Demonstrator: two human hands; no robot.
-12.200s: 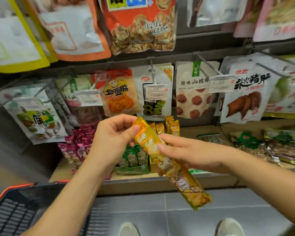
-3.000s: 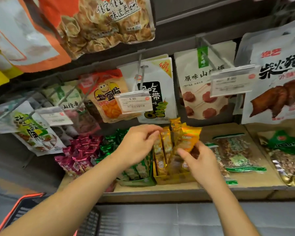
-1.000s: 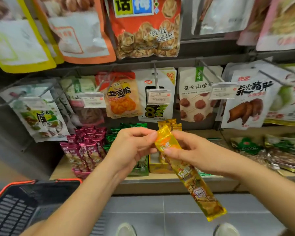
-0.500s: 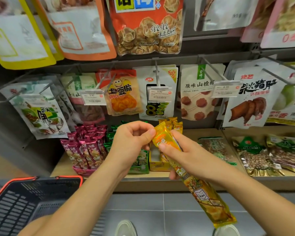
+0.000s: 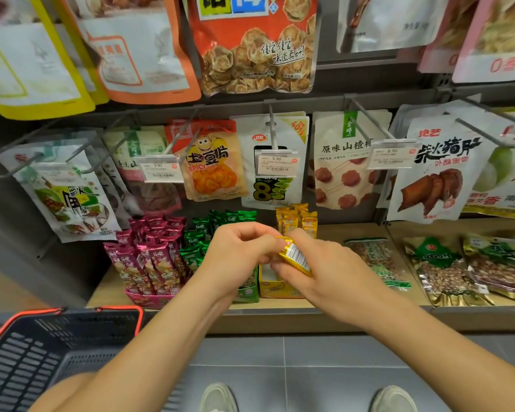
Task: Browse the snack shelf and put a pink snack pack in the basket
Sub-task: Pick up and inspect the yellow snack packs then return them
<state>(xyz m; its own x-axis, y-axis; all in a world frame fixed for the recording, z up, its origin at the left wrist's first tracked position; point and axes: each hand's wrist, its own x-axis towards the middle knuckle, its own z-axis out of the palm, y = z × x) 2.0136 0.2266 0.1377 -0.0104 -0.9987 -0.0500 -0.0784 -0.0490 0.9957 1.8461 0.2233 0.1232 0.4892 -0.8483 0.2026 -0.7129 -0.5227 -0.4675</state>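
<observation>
Several pink snack packs [image 5: 149, 257] stand upright in a pink display box on the bottom shelf, left of green packs [image 5: 208, 233] and yellow packs [image 5: 295, 220]. Both hands hold one yellow snack pack [image 5: 293, 255] in front of the shelf. My left hand [image 5: 238, 257] pinches its top end, and my right hand [image 5: 324, 272] grips it from the right and covers most of it. The black basket [image 5: 27, 352] with an orange rim sits at the lower left, hanging on my left forearm.
Hanging snack bags [image 5: 211, 162] and price tags [image 5: 275, 163] fill the pegs above the shelf. Flat nut bags [image 5: 440, 269] lie on the shelf at the right. The wooden shelf edge [image 5: 280, 319] runs below my hands, with grey floor tiles and my shoes underneath.
The yellow pack has been turned and drawn in, so its long lower end no longer hangs below my right hand. Both hands stay together in front of the yellow box.
</observation>
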